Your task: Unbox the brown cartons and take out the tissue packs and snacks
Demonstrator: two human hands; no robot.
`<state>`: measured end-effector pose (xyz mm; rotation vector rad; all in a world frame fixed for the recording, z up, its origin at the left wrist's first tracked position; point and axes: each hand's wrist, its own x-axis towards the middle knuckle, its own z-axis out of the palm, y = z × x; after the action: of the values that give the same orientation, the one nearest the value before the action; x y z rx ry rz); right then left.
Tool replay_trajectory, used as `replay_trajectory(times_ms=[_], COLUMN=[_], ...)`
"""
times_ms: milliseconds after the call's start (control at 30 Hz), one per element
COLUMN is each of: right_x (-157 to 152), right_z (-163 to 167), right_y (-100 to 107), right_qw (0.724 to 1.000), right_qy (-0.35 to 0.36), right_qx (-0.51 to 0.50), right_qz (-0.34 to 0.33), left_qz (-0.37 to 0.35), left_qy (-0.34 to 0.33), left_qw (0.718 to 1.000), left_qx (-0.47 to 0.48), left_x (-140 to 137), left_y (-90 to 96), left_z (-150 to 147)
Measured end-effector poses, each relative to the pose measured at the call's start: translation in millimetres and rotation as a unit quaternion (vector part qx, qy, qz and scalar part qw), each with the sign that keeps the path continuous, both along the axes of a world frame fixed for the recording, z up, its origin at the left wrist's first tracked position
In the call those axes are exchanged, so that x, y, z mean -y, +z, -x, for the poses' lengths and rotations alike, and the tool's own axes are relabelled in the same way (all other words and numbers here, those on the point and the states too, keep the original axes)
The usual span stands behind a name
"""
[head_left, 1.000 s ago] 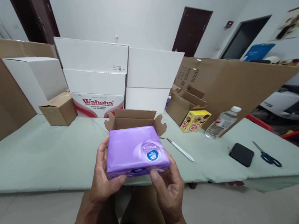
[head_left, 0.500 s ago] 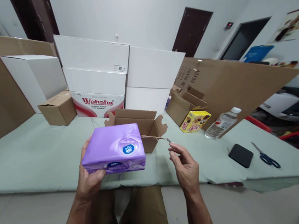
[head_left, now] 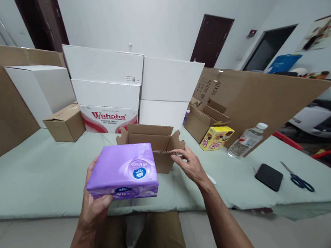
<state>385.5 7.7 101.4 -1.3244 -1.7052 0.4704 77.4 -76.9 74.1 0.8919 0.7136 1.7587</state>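
Observation:
My left hand (head_left: 95,204) is closed round the left end of a purple pack of tissues (head_left: 120,172), thumb on its near side, and holds it up over the table's front. Behind the pack stands an open brown cardboard box (head_left: 152,137), its flaps raised. The pack hides part of the box's near left side. At the box's near right corner, my right hand (head_left: 189,165) pinches the edge of the front flap between thumb and fingers. A small white object (head_left: 211,179) lies on the table just beyond my right wrist, partly covered by it.
A yellow snack box (head_left: 216,138) leans by another open carton (head_left: 202,122), with a water bottle (head_left: 247,141) beside it. Farther right lie a black flat case (head_left: 269,177) and scissors (head_left: 298,179). A closed brown box (head_left: 65,124) and white cartons (head_left: 107,90) stand behind.
My right hand has moved left and up onto the box's front flap, and the small grey thing at its fingertips no longer shows there. The tissue pack has shifted slightly left and down.

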Motion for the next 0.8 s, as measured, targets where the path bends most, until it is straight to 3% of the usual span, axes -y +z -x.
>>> replay_trajectory(times_ms=[267,467,667,800], right_x=[-22,-26,-6,26], right_z=[5,2,-4,-36], right_y=[2,9,13,19], right_qw=[1.0,0.998,0.995,0.983], right_qy=[0.002,0.011,-0.067,-0.15], right_qx=[0.021,0.059,0.047,0.039], right_qz=[-0.008,-0.006,-0.054,-0.101], left_qz=[-0.003,0.014,0.017,0.035], left_qy=[0.006,-0.001,-0.024,-0.036], left_qw=[1.0,1.0,0.999,0.998], left_qx=[0.005,0.004,-0.014,-0.03], left_x=[1,10,15,13], left_y=[-8.7,0.6,2.5,-0.2], left_z=[8,2,-3,-7])
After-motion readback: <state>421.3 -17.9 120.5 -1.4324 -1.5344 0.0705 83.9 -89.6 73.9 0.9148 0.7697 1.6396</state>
